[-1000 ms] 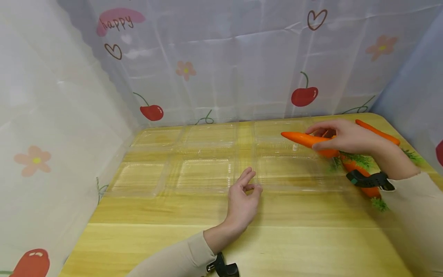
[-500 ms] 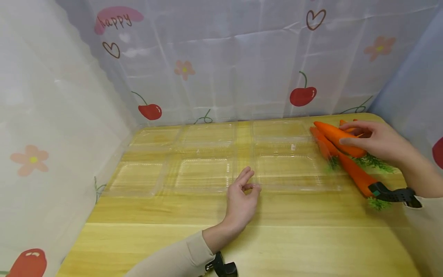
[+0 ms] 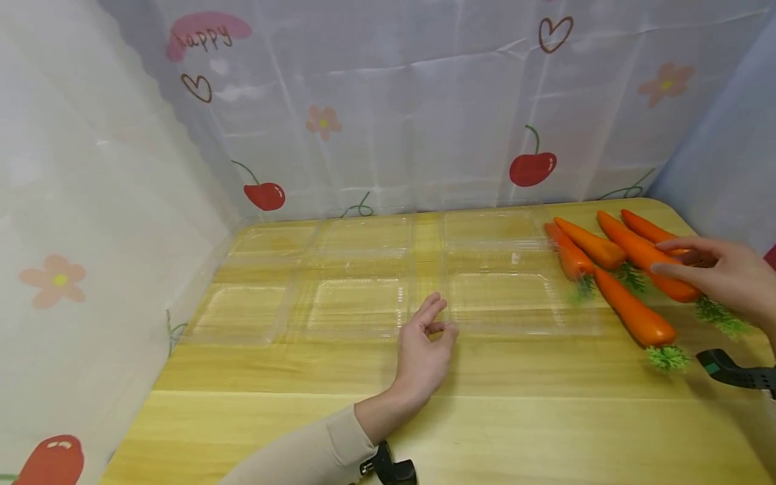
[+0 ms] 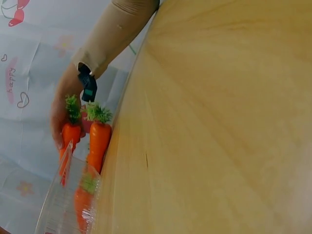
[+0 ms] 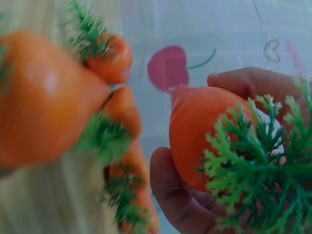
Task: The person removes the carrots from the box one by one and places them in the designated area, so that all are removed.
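My right hand (image 3: 721, 273) is at the right side of the table, gripping an orange carrot (image 3: 649, 259) with a green leafy top between thumb and fingers. In the right wrist view the fingers and thumb curl round the thick end of that carrot (image 5: 204, 131). Several more carrots lie beside it, including one nearest the front (image 3: 633, 310) and one farther left (image 3: 570, 252). My left hand (image 3: 424, 353) pinches the front edge of a clear plastic container (image 3: 503, 331) between thumb and index finger, its other fingers extended.
Other clear plastic containers (image 3: 358, 335) stand in two rows across the table's back half. A wooden table (image 3: 485, 431) spreads in front of them. Cloth printed with cherries and flowers hangs behind the table and along its sides.
My right hand has carried a carrot rightward, set it among the others, released it, and moved to another carrot farther right, which it now grips. My left hand stays where it was.
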A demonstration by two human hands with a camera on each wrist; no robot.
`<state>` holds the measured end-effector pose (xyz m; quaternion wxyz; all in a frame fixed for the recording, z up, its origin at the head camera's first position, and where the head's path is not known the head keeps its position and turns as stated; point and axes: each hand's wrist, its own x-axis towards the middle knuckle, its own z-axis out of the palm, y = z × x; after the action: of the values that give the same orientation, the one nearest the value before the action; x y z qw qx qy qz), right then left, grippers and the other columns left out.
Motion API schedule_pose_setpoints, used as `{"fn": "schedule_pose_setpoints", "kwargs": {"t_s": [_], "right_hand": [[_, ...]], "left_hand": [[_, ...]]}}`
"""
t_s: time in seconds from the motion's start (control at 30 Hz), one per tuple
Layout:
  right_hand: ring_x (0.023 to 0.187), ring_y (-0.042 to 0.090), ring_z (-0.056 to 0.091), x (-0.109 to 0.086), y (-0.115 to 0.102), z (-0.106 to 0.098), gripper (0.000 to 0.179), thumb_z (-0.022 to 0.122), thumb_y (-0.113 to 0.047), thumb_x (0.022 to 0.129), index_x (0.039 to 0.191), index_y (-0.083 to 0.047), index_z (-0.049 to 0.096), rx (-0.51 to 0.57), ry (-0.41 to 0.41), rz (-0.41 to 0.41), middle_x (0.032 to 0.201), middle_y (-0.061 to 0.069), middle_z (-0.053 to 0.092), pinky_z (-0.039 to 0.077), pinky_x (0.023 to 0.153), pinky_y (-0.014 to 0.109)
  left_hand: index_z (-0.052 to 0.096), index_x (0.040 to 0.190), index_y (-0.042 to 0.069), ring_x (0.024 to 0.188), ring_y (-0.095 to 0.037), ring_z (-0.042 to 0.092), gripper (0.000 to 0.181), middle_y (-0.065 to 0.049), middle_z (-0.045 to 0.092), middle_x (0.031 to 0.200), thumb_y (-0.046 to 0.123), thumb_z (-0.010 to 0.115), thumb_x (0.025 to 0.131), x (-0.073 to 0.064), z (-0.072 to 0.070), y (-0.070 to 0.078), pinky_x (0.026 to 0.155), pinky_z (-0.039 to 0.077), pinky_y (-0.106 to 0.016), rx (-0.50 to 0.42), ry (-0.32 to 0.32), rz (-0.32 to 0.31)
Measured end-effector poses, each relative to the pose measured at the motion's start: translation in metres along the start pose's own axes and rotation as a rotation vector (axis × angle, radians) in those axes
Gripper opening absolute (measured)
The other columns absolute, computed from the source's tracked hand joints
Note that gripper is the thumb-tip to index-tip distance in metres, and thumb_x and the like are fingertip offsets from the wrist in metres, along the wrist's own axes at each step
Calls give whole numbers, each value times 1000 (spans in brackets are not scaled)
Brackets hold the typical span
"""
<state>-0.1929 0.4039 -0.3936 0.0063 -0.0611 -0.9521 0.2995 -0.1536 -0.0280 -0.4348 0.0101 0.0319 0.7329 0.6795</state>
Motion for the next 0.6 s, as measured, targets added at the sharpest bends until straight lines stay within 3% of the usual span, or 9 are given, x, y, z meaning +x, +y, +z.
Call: {"fn": "schedule_pose_setpoints", "kwargs": {"t_s": [0.1, 0.23, 0.3, 0.5, 0.6], "right_hand": [[99, 48, 50, -3, 11, 4, 73, 60, -45, 103, 148, 9, 42, -26, 45, 12, 124, 37, 49, 49, 67, 44], [75, 25, 51, -5, 23, 7, 61, 66, -35, 101, 138, 11, 50, -48, 120, 9, 108, 32, 56, 43, 55, 28], [72, 21, 51, -7, 27, 9, 59, 67, -33, 101, 136, 12, 51, -51, 133, 15, 106, 33, 57, 42, 52, 26], [83, 45, 57, -11, 37, 12, 64, 65, -35, 102, 137, 15, 46, -65, 104, 46, 112, 43, 53, 44, 54, 27], [83, 47, 58, -12, 42, 14, 67, 65, -36, 101, 138, 16, 46, -59, 100, 61, 112, 43, 53, 44, 53, 27]], "left_hand": [[60, 142, 0, 99, -9, 62, 48, -6, 48, 160, 1, 67, 95, 0, -1, 0, 67, 51, -11, -1, -2, -8], [60, 142, 0, 99, -9, 62, 48, -6, 48, 159, 1, 67, 95, 0, 0, 0, 66, 50, -12, 0, 0, -10], [60, 142, 0, 99, -9, 62, 47, -6, 48, 159, 1, 67, 95, 0, -1, 0, 66, 50, -12, 0, 0, -10], [61, 141, 1, 99, -9, 62, 47, -5, 49, 159, 2, 67, 95, 0, -1, 0, 65, 49, -12, 9, 1, -9], [61, 141, 0, 100, -9, 63, 47, -5, 49, 159, 2, 67, 95, -1, -1, 0, 65, 49, -12, 10, 0, -8]]}}
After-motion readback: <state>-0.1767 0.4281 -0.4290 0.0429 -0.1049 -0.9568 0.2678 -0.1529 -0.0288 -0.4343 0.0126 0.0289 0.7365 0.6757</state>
